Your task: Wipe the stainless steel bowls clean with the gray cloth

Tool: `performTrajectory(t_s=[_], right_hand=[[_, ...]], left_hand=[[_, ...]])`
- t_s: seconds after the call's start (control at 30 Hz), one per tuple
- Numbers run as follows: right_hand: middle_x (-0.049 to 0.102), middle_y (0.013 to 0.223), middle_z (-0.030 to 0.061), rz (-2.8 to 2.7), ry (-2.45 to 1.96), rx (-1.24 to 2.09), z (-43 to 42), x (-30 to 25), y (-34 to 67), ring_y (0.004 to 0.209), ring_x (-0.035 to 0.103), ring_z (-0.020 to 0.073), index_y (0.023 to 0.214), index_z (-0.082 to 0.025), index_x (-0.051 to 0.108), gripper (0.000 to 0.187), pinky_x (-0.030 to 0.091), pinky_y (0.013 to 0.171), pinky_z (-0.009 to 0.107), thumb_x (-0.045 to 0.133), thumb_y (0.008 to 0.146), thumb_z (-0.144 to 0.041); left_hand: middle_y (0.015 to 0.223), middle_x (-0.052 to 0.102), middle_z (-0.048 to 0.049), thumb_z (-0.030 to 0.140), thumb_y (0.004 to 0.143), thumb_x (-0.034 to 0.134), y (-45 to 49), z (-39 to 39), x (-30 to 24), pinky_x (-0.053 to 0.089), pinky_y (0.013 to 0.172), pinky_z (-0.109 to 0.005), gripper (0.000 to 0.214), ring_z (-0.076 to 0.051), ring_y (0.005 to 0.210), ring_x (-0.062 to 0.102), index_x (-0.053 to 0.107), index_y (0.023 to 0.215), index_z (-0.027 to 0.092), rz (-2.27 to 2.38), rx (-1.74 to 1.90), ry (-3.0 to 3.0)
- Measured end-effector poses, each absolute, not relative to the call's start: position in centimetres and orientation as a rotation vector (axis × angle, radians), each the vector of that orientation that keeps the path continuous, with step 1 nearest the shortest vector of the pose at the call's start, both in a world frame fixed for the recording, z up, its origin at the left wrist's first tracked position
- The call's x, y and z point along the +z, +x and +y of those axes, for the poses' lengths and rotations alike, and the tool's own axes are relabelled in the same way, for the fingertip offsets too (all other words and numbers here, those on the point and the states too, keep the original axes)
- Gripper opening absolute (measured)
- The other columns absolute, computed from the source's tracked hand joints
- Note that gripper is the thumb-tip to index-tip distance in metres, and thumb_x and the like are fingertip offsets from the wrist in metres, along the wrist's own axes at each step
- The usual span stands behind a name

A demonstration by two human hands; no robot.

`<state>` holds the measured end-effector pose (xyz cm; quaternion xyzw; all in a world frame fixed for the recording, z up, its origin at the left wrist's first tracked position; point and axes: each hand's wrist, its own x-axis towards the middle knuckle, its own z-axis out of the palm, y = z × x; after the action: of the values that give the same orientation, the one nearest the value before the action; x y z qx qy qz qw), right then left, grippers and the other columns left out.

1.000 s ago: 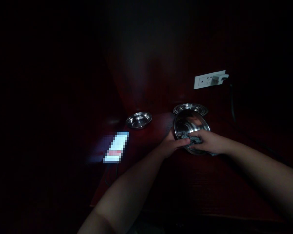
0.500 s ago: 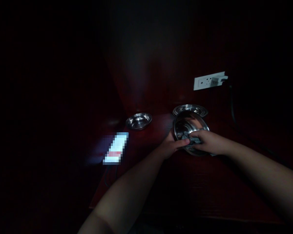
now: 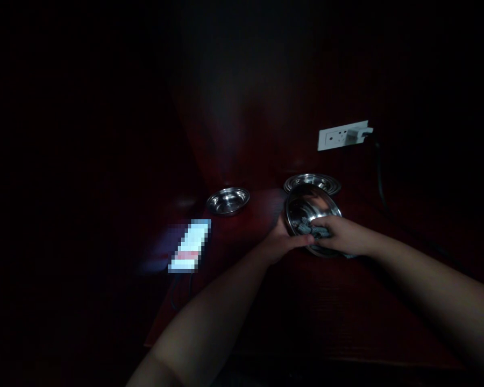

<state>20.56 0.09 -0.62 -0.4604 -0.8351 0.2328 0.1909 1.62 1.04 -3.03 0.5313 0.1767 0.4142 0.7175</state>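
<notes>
The scene is very dark. My left hand (image 3: 281,243) grips the near-left rim of a shiny steel plate (image 3: 306,207), which is tilted up toward me. My right hand (image 3: 342,235) is closed on a small grey cloth (image 3: 313,230) and presses it against the inside of that plate. Right behind the tilted plate, another steel plate (image 3: 312,181) lies flat on the dark red wooden table (image 3: 326,312).
A small steel bowl (image 3: 227,199) sits on the table to the left. A lit phone screen (image 3: 189,246) lies near the table's left edge with a cable below it. A white wall socket (image 3: 342,135) with a plugged-in charger and black cord is at the back right.
My right hand with the cloth has shifted slightly left across the inside of the plate. The view has drifted a little; the plate stays tilted in my left hand.
</notes>
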Motion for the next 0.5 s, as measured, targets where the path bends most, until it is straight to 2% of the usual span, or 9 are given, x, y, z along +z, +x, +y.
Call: performTrajectory(t_s=[0.3, 0.5], right_hand=[[0.068, 0.083, 0.0048, -2.343, -1.316, 0.691, 0.04, -0.7, 20.6, 0.074, 0.062, 0.0195, 0.091, -0.016, 0.063, 0.023, 0.049, 0.07, 0.033, 0.057, 0.075, -0.032], [0.068, 0.083, 0.0045, -2.33, -1.318, 0.701, -0.07, -0.61, 20.49, 0.074, 0.062, 0.0194, 0.092, -0.017, 0.065, 0.026, 0.049, 0.07, 0.033, 0.058, 0.074, -0.035]], left_hand=[[0.129, 0.052, -0.012, 0.022, 0.056, 0.082, 1.52, 0.33, -2.18, 0.042, 0.097, -0.047, 0.086, -0.03, 0.118, 0.051, 0.039, 0.131, 0.027, 0.469, 0.886, 1.116], [0.126, 0.054, -0.0112, 0.023, 0.056, 0.082, 1.46, 0.4, -2.37, 0.044, 0.094, -0.046, 0.086, -0.028, 0.114, 0.054, 0.038, 0.13, 0.027, 0.506, 0.887, 1.059]])
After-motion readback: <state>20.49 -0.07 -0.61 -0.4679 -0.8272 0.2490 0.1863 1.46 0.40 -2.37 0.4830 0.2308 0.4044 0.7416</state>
